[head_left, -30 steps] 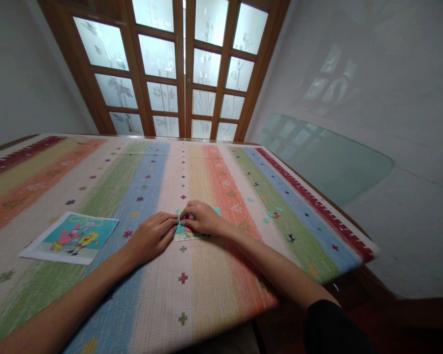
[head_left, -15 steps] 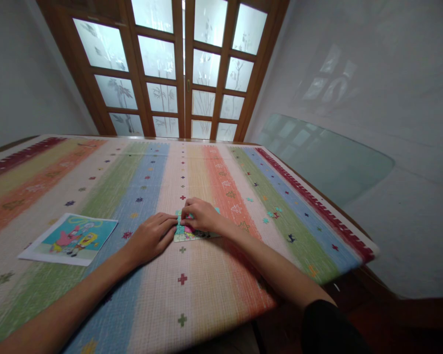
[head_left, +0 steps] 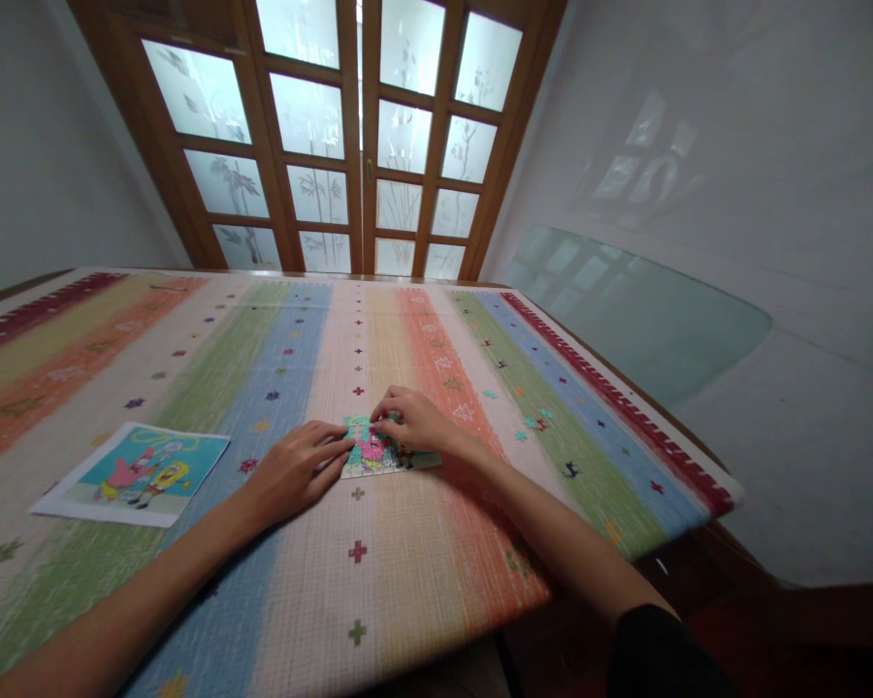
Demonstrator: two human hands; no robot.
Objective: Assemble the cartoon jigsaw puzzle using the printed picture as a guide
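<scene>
A small jigsaw puzzle (head_left: 370,456), with pink and teal cartoon figures, lies flat on the striped tablecloth. At its left edge rests my left hand (head_left: 307,467), fingers stretched out and the tips touching the border. My right hand (head_left: 411,424) is over the puzzle's upper middle, thumb and fingers pinched close to its surface. Whatever is between those fingertips is too small to make out. The hand and wrist cover the puzzle's upper right part. Farther right lie several loose teal puzzle pieces (head_left: 530,424).
A printed cartoon picture (head_left: 142,475) lies on the left of the tablecloth (head_left: 407,582). The table's right edge runs beside a white wall (head_left: 807,436) with a pale glass panel. Wooden doors with frosted panes (head_left: 320,194) stand beyond the far edge.
My right hand has shifted slightly right across the puzzle, uncovering more of the pink figure. My left hand stays at the left edge, almost unmoved.
</scene>
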